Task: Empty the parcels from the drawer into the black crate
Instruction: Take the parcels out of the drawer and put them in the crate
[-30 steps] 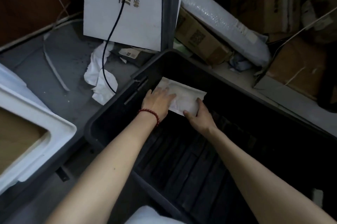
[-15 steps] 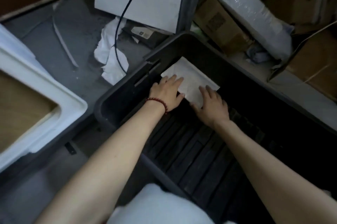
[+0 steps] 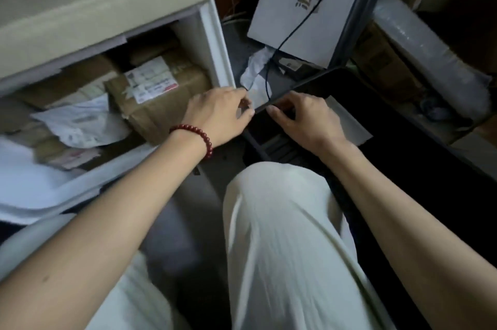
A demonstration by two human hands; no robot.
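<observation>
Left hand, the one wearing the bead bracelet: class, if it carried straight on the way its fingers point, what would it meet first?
Probably the black crate's near rim: the left hand's fingers point right, towards it. Depth is unclear.

Your right hand (image 3: 309, 121) covers the near part of the white parcel (image 3: 349, 125) in the black crate (image 3: 309, 82), whose depths are too dark to read. The drawer (image 3: 212, 42) runs off the left edge, and the label (image 3: 152, 82) on its brown box (image 3: 161, 106) is blurred, perhaps a shipping slip.
</observation>
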